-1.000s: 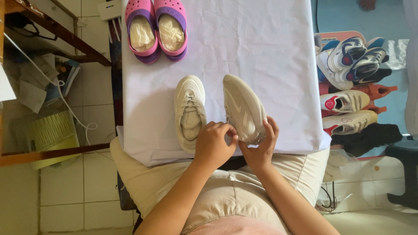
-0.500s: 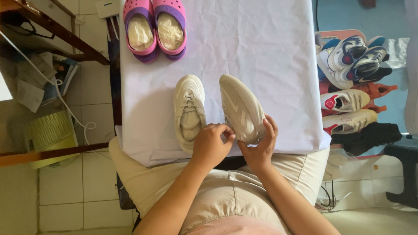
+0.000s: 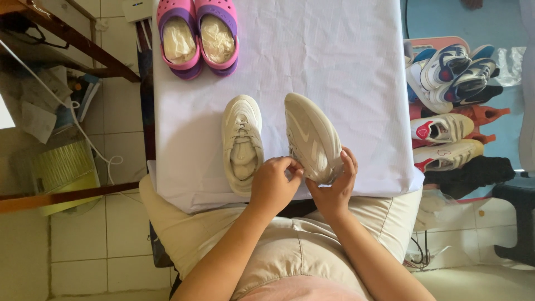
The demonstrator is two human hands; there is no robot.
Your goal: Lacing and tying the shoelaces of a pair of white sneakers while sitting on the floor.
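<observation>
Two cream sneakers lie on a white cloth-covered table (image 3: 356, 72). The left sneaker (image 3: 242, 142) sits upright with its opening facing up. The right sneaker (image 3: 312, 136) is tipped on its side, and my right hand (image 3: 334, 187) cups its heel from below. My left hand (image 3: 273, 187) pinches at the heel end of that tilted sneaker, fingers closed on its opening edge; what exactly they pinch is hidden.
A pair of pink and purple clogs (image 3: 198, 36) stuffed with paper stands at the table's far left. A heap of assorted shoes (image 3: 451, 111) lies on the floor to the right. A wooden frame (image 3: 61, 33), cable and clutter are at left. My lap is below.
The tilted sneaker has shifted slightly left between my hands. Both hands stay at its heel.
</observation>
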